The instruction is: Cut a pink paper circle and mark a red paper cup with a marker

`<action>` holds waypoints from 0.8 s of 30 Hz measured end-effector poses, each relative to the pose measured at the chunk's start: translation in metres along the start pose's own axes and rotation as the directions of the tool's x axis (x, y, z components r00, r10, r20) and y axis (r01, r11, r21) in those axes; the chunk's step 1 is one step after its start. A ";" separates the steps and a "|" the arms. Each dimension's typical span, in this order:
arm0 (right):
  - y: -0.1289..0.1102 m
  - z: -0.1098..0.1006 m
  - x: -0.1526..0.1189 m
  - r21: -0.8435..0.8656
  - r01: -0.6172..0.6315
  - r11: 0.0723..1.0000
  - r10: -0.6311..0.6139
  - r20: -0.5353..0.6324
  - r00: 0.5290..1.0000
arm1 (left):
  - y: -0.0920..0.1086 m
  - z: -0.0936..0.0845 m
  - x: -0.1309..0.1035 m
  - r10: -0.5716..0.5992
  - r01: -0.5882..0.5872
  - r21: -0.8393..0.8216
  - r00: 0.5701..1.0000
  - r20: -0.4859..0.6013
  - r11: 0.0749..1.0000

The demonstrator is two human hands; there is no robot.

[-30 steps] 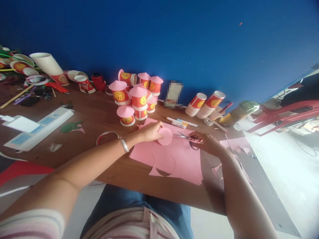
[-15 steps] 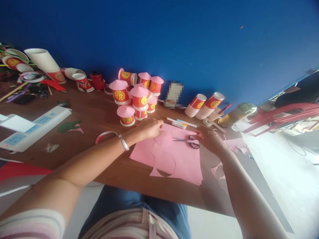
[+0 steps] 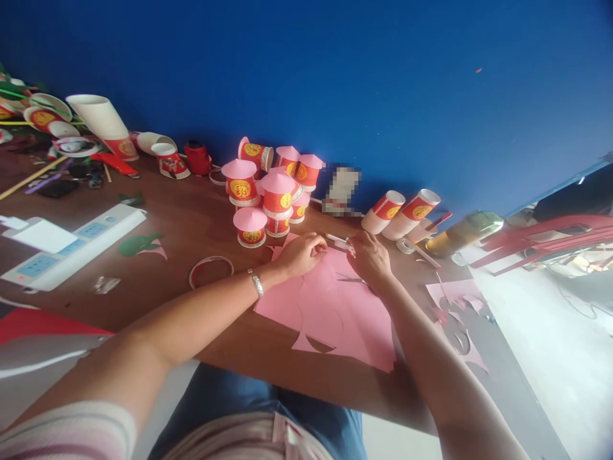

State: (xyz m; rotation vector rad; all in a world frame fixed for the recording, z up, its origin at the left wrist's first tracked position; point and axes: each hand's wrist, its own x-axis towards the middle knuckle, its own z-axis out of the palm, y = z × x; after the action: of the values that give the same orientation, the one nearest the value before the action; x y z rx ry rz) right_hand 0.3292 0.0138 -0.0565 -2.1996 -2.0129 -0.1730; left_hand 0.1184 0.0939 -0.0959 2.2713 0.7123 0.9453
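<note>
My left hand [image 3: 306, 253] is closed, its fingertips pinched at the upper edge of a pale pink paper circle [image 3: 326, 269] that rests on stacked pink paper [image 3: 364, 326]. Over the pens, my right hand [image 3: 370, 259] curls its fingers around a small white tube [image 3: 345, 245], partly hidden. One white-and-orange pen [image 3: 336, 237] pokes out beside those fingers. Scissors [image 3: 348, 279] lie on the paper below the right hand, their handles covered by it. A crescent-shaped gap shows in a cut sheet near the front.
Red cups with pink cone tops [image 3: 250, 227] are stacked behind my left hand. Paper cups [image 3: 421, 204], a tape roll [image 3: 406, 246] and a gold-coloured bottle [image 3: 464, 233] stand right. Left lie a power strip [image 3: 76, 246] and a ring [image 3: 211, 273]. Pink scraps [image 3: 472, 354] lie right.
My right hand has moved left from beside the scissor handles onto the pens and white tube. My left hand stays by the pink circle. The view has shifted slightly.
</note>
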 end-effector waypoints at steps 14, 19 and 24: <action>-0.032 0.015 -0.035 0.974 -0.159 -0.163 -0.013 0.159 0.987 | 0.027 -0.008 -0.007 -0.101 0.144 -0.457 0.988 0.118 0.878; -0.027 0.016 -0.034 0.969 -0.214 -0.123 -0.067 0.207 0.976 | 0.022 -0.009 -0.006 -0.074 0.119 -0.438 0.990 0.118 0.891; -0.027 0.015 -0.033 0.975 -0.187 0.119 -0.088 0.198 0.976 | 0.017 -0.006 -0.004 0.009 0.026 -0.413 0.996 0.083 0.911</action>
State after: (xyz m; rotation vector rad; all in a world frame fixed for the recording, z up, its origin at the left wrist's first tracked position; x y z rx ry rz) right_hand 0.2991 -0.0133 -0.0762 -1.2731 -1.2698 1.1765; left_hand 0.1156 0.0814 -0.0825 1.9169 0.4337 0.8939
